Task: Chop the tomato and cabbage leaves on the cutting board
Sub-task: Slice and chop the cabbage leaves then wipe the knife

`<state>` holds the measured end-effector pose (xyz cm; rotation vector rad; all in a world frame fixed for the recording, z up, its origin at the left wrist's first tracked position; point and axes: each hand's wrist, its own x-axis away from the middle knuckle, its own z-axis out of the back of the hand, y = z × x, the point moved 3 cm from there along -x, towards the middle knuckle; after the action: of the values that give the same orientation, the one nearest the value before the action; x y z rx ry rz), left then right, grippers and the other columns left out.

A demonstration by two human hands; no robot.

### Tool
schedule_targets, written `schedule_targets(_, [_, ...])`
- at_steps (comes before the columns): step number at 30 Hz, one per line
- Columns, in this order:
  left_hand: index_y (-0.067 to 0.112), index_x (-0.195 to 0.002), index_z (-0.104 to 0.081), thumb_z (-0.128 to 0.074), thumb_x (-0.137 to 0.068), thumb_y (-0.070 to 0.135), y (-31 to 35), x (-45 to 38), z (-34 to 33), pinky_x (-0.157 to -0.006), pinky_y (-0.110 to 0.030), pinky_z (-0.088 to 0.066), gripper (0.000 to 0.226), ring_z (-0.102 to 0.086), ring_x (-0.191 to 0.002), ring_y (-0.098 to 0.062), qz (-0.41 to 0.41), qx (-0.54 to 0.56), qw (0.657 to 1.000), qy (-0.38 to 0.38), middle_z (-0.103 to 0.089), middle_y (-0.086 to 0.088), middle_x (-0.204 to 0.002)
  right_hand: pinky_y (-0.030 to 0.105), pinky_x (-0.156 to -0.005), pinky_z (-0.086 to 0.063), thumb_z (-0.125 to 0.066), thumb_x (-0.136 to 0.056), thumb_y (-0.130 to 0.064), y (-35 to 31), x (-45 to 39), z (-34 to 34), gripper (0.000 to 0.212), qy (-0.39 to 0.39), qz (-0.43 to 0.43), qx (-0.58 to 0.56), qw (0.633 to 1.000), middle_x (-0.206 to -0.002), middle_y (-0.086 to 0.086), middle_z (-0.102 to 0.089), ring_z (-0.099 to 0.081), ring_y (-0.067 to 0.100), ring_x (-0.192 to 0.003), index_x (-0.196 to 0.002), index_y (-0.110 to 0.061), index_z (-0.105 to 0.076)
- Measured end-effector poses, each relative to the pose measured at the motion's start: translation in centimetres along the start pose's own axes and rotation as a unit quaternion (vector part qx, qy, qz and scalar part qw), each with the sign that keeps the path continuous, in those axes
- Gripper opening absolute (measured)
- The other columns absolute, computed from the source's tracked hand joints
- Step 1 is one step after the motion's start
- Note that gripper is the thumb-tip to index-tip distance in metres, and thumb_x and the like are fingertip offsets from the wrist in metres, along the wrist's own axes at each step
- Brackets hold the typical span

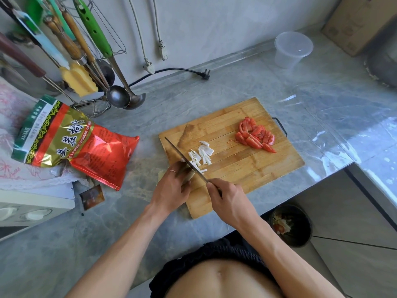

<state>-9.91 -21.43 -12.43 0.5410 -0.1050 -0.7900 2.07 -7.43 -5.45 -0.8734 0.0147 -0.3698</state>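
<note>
A wooden board [234,166] lies on the grey marbled table [247,87], set at an angle with its near corner close to the table's front edge. The right hand [228,200] is curled round the handle of a knife [182,157], whose blade runs up and to the left across the board's left end, edge down among pale cabbage [200,155]. The left hand [171,187] sits just left of the blade at the board's near-left corner, fingers bent down onto the uncut piece of cabbage, which it pins against the wood; a ring shows on one finger. Cut white strips lie scattered just right of the blade. Well apart from them, toward the far right of the board, a heap of red tomato [255,134] pieces rests already chopped. Left of the board, on the table, a red and gold bag [86,145] lies flat, partly over a patterned cloth [12,130], with a small dark sachet [92,197] near its lower corner. Ladles [120,95] and other utensils hang at the back left. A clear tub [292,49] stands at the rear right, and a black plug [204,73] lies on the table by the wall. Below the table's edge at the right, a dark bin [292,225] holds scraps.
</note>
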Motion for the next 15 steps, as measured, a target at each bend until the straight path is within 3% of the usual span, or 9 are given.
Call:
schedule_targets(3, [0.013, -0.129, -0.062, -0.057, -0.082, 0.019, -0.2, 0.0, -0.2, -0.096, -0.031, -0.050, 0.048, -0.051, -0.126, -0.025, 0.013, 0.008, 1.000, -0.002, -0.056, -0.009, -0.135, 0.041, -0.045, -0.037, -0.040, -0.101, -0.034, -0.1, -0.2, -0.3, 0.035, -0.005, -0.002, 0.016, 1.000, -0.051, -0.004, -0.039, -0.036, 0.018, -0.045, -0.071, -0.018, -0.049])
schedule_targets(5, [0.013, -0.128, -0.063, -0.063, -0.079, 0.013, -0.1, 0.0, -0.1, -0.094, -0.030, -0.049, 0.049, -0.053, -0.123, -0.025, 0.012, 0.016, 1.000, 0.003, -0.059, -0.009, -0.131, 0.039, -0.045, -0.036, -0.039, -0.100, -0.036, -0.1, -0.5, -0.7, 0.035, -0.007, -0.010, 0.033, 0.999, -0.052, -0.003, -0.042, -0.040, 0.022, -0.047, -0.073, -0.018, -0.050])
schedule_targets(8, [0.014, -0.127, -0.063, -0.061, -0.076, 0.014, 0.2, 0.0, 0.3, -0.092, -0.030, -0.049, 0.051, -0.053, -0.122, -0.026, 0.010, 0.023, 1.000, 0.004, -0.059, -0.010, -0.130, 0.036, -0.045, -0.036, -0.038, -0.101, -0.038, -0.1, -0.4, -1.3, 0.034, 0.011, -0.014, 0.043, 0.999, -0.054, 0.000, -0.048, -0.046, 0.025, -0.048, -0.085, -0.018, -0.060])
schedule_targets(11, [0.015, -0.130, -0.062, -0.052, -0.077, 0.022, 0.0, 0.0, 0.3, -0.098, -0.033, -0.050, 0.054, -0.052, -0.125, -0.025, 0.002, 0.022, 1.000, -0.010, -0.057, -0.009, -0.133, 0.035, -0.044, -0.031, -0.042, -0.104, -0.032, -0.2, 0.1, -1.7, 0.032, 0.033, -0.013, 0.023, 0.999, -0.050, -0.001, -0.044, -0.039, 0.022, -0.044, -0.084, -0.015, -0.060])
schedule_targets(15, [0.016, -0.123, -0.066, -0.064, -0.080, 0.017, -0.3, -0.1, 0.2, -0.096, -0.032, -0.049, 0.043, -0.056, -0.121, -0.023, 0.017, 0.047, 0.999, 0.003, -0.058, -0.008, -0.132, 0.036, -0.046, -0.031, -0.046, -0.103, -0.026, 0.1, -0.8, -1.1, 0.032, 0.054, -0.049, -0.032, 0.997, -0.051, 0.003, -0.045, -0.034, 0.018, -0.046, -0.077, -0.012, -0.057])
